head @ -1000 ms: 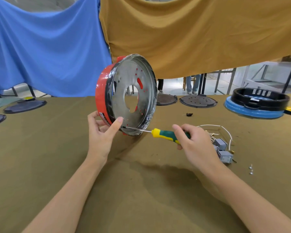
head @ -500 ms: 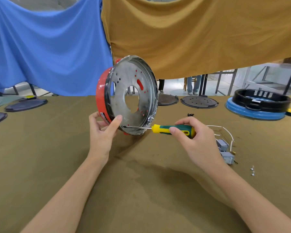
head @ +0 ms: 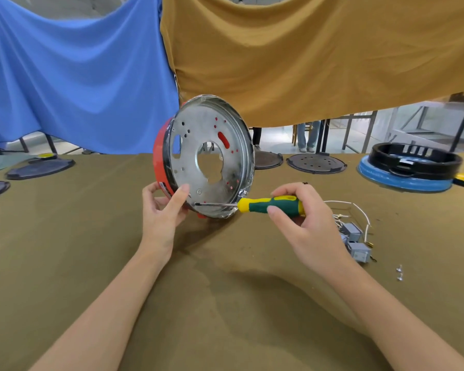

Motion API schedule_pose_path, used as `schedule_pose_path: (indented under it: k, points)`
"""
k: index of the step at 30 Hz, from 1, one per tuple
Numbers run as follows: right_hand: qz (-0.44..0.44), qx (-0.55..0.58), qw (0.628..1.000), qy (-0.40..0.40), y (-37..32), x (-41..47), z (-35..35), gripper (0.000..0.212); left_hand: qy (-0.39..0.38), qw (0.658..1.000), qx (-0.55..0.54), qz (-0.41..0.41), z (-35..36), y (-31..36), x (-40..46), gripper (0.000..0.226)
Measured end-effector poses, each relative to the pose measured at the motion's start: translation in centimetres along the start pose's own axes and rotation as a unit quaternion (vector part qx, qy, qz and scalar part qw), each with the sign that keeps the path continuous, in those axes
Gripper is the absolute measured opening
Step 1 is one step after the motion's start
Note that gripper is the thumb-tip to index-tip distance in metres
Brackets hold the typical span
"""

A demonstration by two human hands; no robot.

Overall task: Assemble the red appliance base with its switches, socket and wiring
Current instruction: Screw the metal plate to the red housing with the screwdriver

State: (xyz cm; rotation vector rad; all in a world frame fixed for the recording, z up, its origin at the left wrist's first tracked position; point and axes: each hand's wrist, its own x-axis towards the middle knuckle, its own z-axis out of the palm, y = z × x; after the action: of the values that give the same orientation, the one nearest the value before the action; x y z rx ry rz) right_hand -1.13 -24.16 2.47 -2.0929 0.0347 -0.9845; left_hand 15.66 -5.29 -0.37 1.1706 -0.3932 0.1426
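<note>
One base [head: 160, 162], red outside with a shiny metal plate [head: 212, 162] set in it, stands on edge on the tabletop [head: 225, 303], plate facing the camera's right and its lower rim resting on the cloth. A large round hole sits at the plate's middle, with smaller holes and a red slot around it.

The left hand [head: 161, 210] steadies the base at its lower left: thumb on the plate's face, fingers curled behind the red wall, so it grips the rim. The right hand [head: 303, 223] is wrapped round the green and yellow handle of a screwdriver [head: 268, 206], whose shaft lies almost level with its tip against the plate near the bottom, just beside the left thumb. Whether a screw sits under the tip is too small to tell.

Grey switches [head: 355, 241] with white wires [head: 354, 210] lie behind the right hand, not yet fitted, and two small screws [head: 399, 273] lie farther right. Dark round plates, a black ring on a blue disc, and blue and tan cloths stand beyond.

Judging from this, the tip could skid off and jab the left thumb, because the two are so close and the plate is smooth. The base could also roll or tip under sideways push, standing on its curved rim with only one hand bracing it. A slanted shaft might chew a screw head.
</note>
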Motion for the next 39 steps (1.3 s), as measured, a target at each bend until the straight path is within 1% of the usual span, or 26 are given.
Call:
schedule_pose_path:
  k: [3,4,6,8,9,10,12,13,14,15,17,20,22,24,28,34,37,39]
  points:
    - [0.013,-0.06,0.998,0.033,0.1,-0.1,0.0,0.006,-0.013,0.999,0.04,0.022,0.0,-0.6,-0.2,0.036]
    - [0.023,-0.081,0.996,0.035,0.2,-0.2,0.1,0.012,-0.018,0.998,0.05,0.027,0.0,-0.7,-0.2,0.036]
    - [0.041,-0.118,0.992,0.033,0.6,-0.3,0.3,0.031,-0.031,0.997,0.059,0.032,0.0,-0.8,-0.4,0.039]
    - [0.055,-0.118,0.991,0.027,0.6,-0.4,0.4,0.042,-0.04,0.997,0.062,0.032,0.0,-0.7,-0.4,0.04]
    - [0.06,-0.108,0.992,0.02,0.5,-0.5,0.5,0.042,-0.037,0.997,0.06,0.03,-0.1,-0.8,-0.4,0.039]
    - [0.058,-0.093,0.994,0.011,0.3,-0.5,0.5,0.036,-0.03,0.998,0.054,0.025,-0.2,-0.8,-0.3,0.037]
    - [0.043,-0.05,0.998,-0.006,0.0,-0.5,0.5,0.011,-0.01,1.0,0.027,0.008,-0.3,-0.7,-0.2,0.036]
    - [0.033,-0.032,0.999,-0.017,-0.2,-0.4,0.5,0.01,-0.003,1.0,0.011,-0.002,-0.3,-0.6,-0.1,0.038]
    - [0.016,-0.016,0.999,-0.024,-0.2,-0.4,0.5,0.02,0.002,1.0,0.0,-0.01,-0.3,-0.5,-0.1,0.04]
    - [-0.001,-0.011,1.0,-0.026,-0.3,-0.4,0.4,0.023,0.003,1.0,-0.007,-0.016,-0.2,-0.4,-0.1,0.042]
    - [-0.025,-0.022,0.999,-0.015,-0.5,-0.3,0.3,0.021,-0.001,1.0,-0.009,-0.023,-0.2,-0.3,0.0,0.045]
    - [-0.036,-0.064,0.997,0.007,-0.4,-0.3,0.3,0.014,-0.003,1.0,-0.004,-0.029,-0.3,-0.3,-0.1,0.042]
    - [-0.032,-0.09,0.995,0.02,-0.2,-0.4,0.2,0.013,-0.008,1.0,0.003,-0.022,-0.3,-0.4,-0.2,0.045]
    - [-0.018,-0.099,0.995,0.026,-0.1,-0.5,0.2,0.019,-0.018,1.0,0.011,-0.012,-0.3,-0.5,-0.2,0.05]
    - [0.006,-0.099,0.994,0.035,-0.1,-0.9,0.7,0.028,-0.037,0.999,0.03,0.008,-0.3,-0.8,-0.2,0.045]
    - [0.048,-0.103,0.992,0.046,0.0,-0.8,0.9,0.033,-0.047,0.997,0.05,0.021,-0.3,-0.7,-0.4,0.054]
    - [0.051,-0.082,0.995,0.036,-0.1,-0.8,1.0,0.03,-0.043,0.998,0.04,0.023,-0.2,-0.5,-0.4,0.055]
    - [0.033,-0.06,0.997,0.019,-0.3,-0.7,0.8,0.019,-0.029,0.999,0.014,0.008,-0.2,-0.5,-0.3,0.059]
